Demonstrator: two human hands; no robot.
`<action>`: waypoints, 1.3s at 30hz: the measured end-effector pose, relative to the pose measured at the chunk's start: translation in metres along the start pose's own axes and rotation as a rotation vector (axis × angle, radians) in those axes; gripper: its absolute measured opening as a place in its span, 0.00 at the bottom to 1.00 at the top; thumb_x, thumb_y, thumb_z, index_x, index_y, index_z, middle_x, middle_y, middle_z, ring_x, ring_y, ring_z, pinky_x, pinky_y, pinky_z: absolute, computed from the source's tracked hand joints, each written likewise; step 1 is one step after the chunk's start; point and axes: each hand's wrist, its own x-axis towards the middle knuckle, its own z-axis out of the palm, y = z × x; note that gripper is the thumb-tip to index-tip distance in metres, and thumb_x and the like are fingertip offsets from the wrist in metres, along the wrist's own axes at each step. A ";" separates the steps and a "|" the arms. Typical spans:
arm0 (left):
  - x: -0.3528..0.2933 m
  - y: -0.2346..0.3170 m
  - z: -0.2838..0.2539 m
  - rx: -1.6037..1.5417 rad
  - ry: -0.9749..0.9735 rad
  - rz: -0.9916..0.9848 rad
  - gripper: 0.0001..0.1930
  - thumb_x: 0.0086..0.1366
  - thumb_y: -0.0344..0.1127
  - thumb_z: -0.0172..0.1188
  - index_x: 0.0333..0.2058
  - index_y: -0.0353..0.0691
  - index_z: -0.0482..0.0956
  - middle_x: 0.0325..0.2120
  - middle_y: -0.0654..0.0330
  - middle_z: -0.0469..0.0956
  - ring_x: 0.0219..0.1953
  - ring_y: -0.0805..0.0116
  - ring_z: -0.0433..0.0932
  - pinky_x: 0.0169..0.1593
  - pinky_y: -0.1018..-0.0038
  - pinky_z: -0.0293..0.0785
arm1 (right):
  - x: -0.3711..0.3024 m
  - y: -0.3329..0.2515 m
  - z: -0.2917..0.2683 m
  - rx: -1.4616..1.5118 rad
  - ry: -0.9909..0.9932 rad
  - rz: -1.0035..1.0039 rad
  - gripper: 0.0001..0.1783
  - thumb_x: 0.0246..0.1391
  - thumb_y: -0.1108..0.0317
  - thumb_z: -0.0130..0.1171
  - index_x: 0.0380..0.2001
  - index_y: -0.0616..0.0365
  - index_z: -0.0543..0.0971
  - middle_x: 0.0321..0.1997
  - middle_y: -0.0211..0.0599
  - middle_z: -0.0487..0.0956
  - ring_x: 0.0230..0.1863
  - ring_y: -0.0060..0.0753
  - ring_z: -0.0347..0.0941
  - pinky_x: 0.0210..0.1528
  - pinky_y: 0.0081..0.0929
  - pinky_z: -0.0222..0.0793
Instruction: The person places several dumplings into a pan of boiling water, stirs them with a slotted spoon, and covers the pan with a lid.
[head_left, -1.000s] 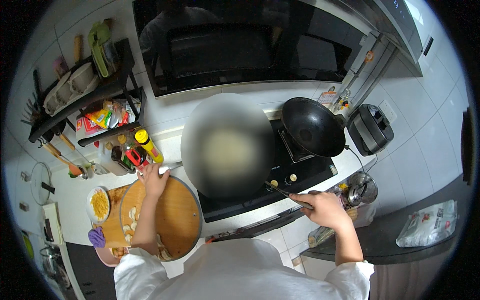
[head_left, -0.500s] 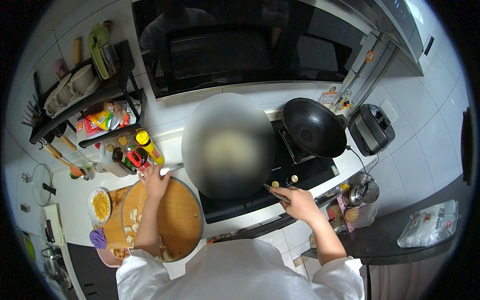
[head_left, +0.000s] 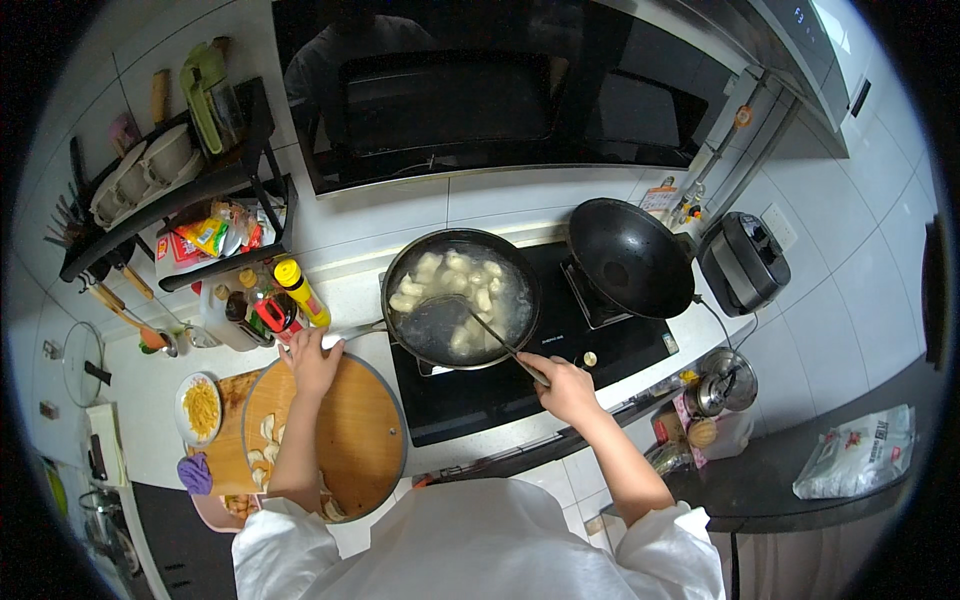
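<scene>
Observed the dark pan [head_left: 532,285] on the black stove [head_left: 460,402], ahead and to the right of the left hand [head_left: 311,365], ahead and to the left of the right hand [head_left: 570,388]. Found left hand closed over the pan's handle [head_left: 362,329], right hand clamped on a long-handled utensil [head_left: 490,330] with its head among dumplings [head_left: 427,267] in cloudy liquid. Noted left forearm [head_left: 292,440] above the round board [head_left: 360,420].

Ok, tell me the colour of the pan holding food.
The pan is black, clearest in the head view.
</scene>
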 end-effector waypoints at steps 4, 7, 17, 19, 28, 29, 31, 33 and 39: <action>0.000 0.006 -0.002 -0.017 -0.020 -0.017 0.24 0.56 0.51 0.64 0.48 0.45 0.77 0.51 0.61 0.72 0.60 0.61 0.62 0.66 0.45 0.35 | 0.012 0.012 0.021 -0.026 0.084 0.005 0.34 0.43 0.76 0.56 0.56 0.35 0.74 0.37 0.42 0.78 0.38 0.47 0.78 0.39 0.41 0.75; 0.000 0.007 -0.004 -0.021 -0.021 -0.020 0.24 0.56 0.50 0.64 0.48 0.44 0.77 0.51 0.61 0.73 0.61 0.61 0.61 0.67 0.45 0.34 | 0.019 0.016 0.030 -0.036 0.123 0.051 0.33 0.45 0.76 0.57 0.56 0.35 0.73 0.37 0.43 0.78 0.38 0.48 0.78 0.39 0.41 0.75; -0.001 0.007 -0.003 -0.012 -0.019 -0.016 0.24 0.56 0.51 0.64 0.48 0.45 0.77 0.51 0.62 0.72 0.60 0.61 0.61 0.67 0.46 0.35 | 0.019 0.024 0.037 0.086 0.149 0.076 0.33 0.44 0.76 0.58 0.57 0.39 0.73 0.39 0.46 0.79 0.40 0.51 0.77 0.43 0.43 0.74; 0.000 0.004 -0.002 -0.002 -0.008 -0.010 0.24 0.56 0.51 0.64 0.48 0.45 0.77 0.50 0.62 0.72 0.60 0.62 0.62 0.67 0.45 0.35 | 0.014 0.028 0.037 0.088 0.122 0.048 0.33 0.45 0.75 0.58 0.58 0.38 0.73 0.39 0.47 0.79 0.39 0.51 0.77 0.42 0.43 0.75; -0.001 0.002 0.001 0.009 0.022 0.014 0.23 0.56 0.52 0.64 0.47 0.46 0.77 0.49 0.61 0.73 0.59 0.61 0.63 0.65 0.45 0.39 | -0.017 0.016 0.014 0.120 0.027 0.043 0.31 0.45 0.75 0.57 0.56 0.41 0.74 0.38 0.51 0.80 0.39 0.53 0.77 0.43 0.44 0.74; -0.001 0.002 0.000 0.007 0.019 0.012 0.23 0.56 0.52 0.64 0.47 0.46 0.77 0.49 0.61 0.72 0.59 0.61 0.63 0.65 0.45 0.39 | -0.020 0.015 0.010 0.132 0.014 0.043 0.31 0.45 0.75 0.57 0.56 0.41 0.75 0.38 0.51 0.80 0.39 0.53 0.77 0.43 0.44 0.74; -0.001 0.003 -0.001 0.004 0.011 0.010 0.23 0.56 0.52 0.64 0.47 0.47 0.77 0.50 0.61 0.72 0.59 0.61 0.63 0.65 0.45 0.38 | -0.027 0.013 0.001 0.155 -0.012 0.044 0.31 0.45 0.75 0.57 0.56 0.42 0.75 0.38 0.51 0.80 0.40 0.53 0.77 0.43 0.44 0.73; -0.001 0.003 0.000 0.007 0.011 0.009 0.23 0.56 0.52 0.64 0.47 0.47 0.77 0.50 0.61 0.72 0.59 0.61 0.63 0.65 0.45 0.38 | -0.034 0.014 -0.004 0.186 -0.029 0.033 0.31 0.45 0.75 0.57 0.56 0.42 0.75 0.38 0.50 0.80 0.39 0.53 0.77 0.42 0.43 0.73; -0.001 0.004 -0.002 0.000 -0.009 -0.002 0.24 0.57 0.51 0.64 0.48 0.44 0.77 0.50 0.61 0.72 0.60 0.61 0.62 0.66 0.46 0.34 | -0.051 0.006 -0.035 0.163 -0.016 0.041 0.30 0.45 0.76 0.58 0.56 0.43 0.75 0.39 0.47 0.80 0.39 0.52 0.77 0.41 0.42 0.74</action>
